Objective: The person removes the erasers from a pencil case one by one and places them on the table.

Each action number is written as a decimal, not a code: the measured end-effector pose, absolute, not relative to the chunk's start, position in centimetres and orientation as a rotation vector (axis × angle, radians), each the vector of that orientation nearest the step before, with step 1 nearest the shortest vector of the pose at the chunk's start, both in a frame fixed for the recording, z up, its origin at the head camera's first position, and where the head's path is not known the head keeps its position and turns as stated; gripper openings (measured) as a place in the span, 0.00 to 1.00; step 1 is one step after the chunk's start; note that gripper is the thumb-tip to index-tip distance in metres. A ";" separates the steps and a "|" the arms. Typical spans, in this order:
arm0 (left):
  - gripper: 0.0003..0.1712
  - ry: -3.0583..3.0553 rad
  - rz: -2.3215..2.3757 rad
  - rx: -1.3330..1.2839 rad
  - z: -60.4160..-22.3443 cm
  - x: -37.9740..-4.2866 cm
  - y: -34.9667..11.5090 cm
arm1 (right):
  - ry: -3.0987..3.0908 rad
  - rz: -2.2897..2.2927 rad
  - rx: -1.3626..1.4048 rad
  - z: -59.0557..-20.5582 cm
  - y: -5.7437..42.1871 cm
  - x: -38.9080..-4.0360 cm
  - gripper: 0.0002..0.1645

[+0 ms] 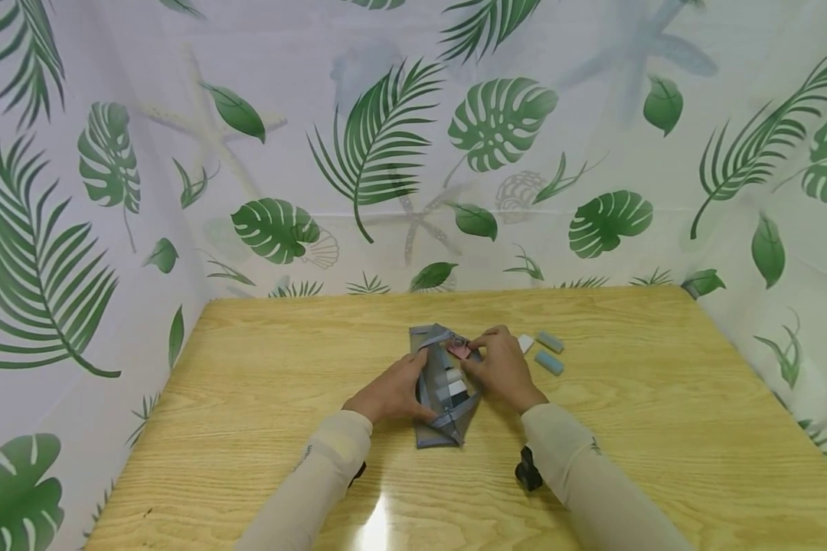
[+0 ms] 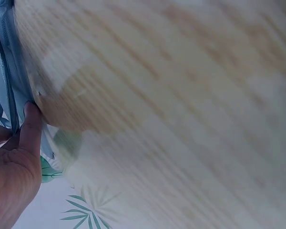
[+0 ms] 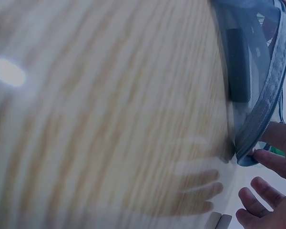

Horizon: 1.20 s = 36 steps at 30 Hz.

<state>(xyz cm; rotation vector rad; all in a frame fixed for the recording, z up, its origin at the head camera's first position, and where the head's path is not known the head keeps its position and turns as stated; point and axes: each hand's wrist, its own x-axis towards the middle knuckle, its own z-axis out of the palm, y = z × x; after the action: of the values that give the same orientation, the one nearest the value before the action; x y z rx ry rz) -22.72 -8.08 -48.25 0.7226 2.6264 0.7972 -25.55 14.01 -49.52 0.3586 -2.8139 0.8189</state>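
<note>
A grey-blue mesh zip pouch (image 1: 436, 386) lies on the table with its zipped mouth spread apart. My left hand (image 1: 394, 389) grips its left side, thumb near the lower end and fingers near the top; the left wrist view shows the thumb (image 2: 31, 126) against the fabric. At the upper right, my right hand (image 1: 499, 367) pinches the zipper edge (image 3: 257, 124) of the pouch between its fingertips. A small pink piece (image 1: 458, 349) shows in the mouth, right by those fingertips. White and dark blocks (image 1: 457, 386) lie inside the pouch.
To the right of my right hand lie two light-blue blocks (image 1: 549, 363) and a white block (image 1: 525, 343), which the hand partly covers. The wooden table (image 1: 282, 360) ends at a leaf-printed curtain (image 1: 386, 252) behind and at both sides.
</note>
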 end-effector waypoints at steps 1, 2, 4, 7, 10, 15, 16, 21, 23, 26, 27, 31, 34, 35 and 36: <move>0.65 2.624 0.799 0.722 -48.2 -22.7 -8.1 | -2.814 0.819 0.358 -49.5 14.0 -25.6 0.17; 0.65 2.621 0.803 0.721 -48.2 -22.7 -8.1 | -2.814 0.819 0.359 -49.5 14.0 -25.6 0.17; 0.65 2.614 0.813 0.721 -48.2 -22.8 -8.1 | -2.815 0.818 0.359 -49.5 14.0 -25.6 0.17; 0.66 2.610 0.818 0.715 -48.2 -22.8 -8.1 | -2.818 0.817 0.357 -49.5 13.9 -25.6 0.16; 0.66 2.610 0.816 0.708 -48.2 -22.8 -8.1 | -2.823 0.815 0.353 -49.5 13.9 -25.7 0.15; 0.67 2.609 0.813 0.699 -48.3 -22.9 -8.1 | -2.827 0.808 0.356 -49.6 13.8 -25.7 0.12; 0.67 2.609 0.815 0.698 -48.3 -22.9 -8.1 | -2.827 0.805 0.356 -49.6 13.8 -25.8 0.11; 0.67 2.604 0.817 0.686 -48.3 -22.9 -8.1 | -2.822 0.797 0.367 -49.5 13.8 -25.8 0.11; 0.67 2.604 0.817 0.684 -48.3 -22.9 -8.1 | -2.823 0.798 0.370 -49.5 13.7 -25.8 0.11; 0.67 2.603 0.825 0.692 -48.3 -22.9 -8.1 | -2.830 0.798 0.369 -49.4 13.7 -25.7 0.11; 0.67 2.604 0.824 0.697 -48.3 -22.9 -8.1 | -2.834 0.799 0.366 -49.3 13.7 -25.7 0.11; 0.66 2.619 0.806 0.709 -48.3 -22.9 -8.1 | -2.833 0.809 0.373 -49.2 13.6 -25.6 0.12; 0.66 2.626 0.795 0.710 -48.4 -22.9 -8.1 | -2.826 0.817 0.384 -49.2 13.6 -25.4 0.12; 0.66 2.626 0.795 0.711 -48.4 -22.9 -8.1 | -2.824 0.820 0.384 -49.2 13.6 -25.4 0.12; 0.66 2.626 0.800 0.714 -48.4 -22.9 -8.1 | -2.823 0.822 0.382 -49.1 13.6 -25.4 0.12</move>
<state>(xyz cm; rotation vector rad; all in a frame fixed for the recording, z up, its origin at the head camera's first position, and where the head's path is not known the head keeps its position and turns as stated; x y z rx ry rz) -22.92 -8.06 -48.38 0.7136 2.6259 0.7999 -25.37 13.57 -49.15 0.3819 -2.8225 0.8221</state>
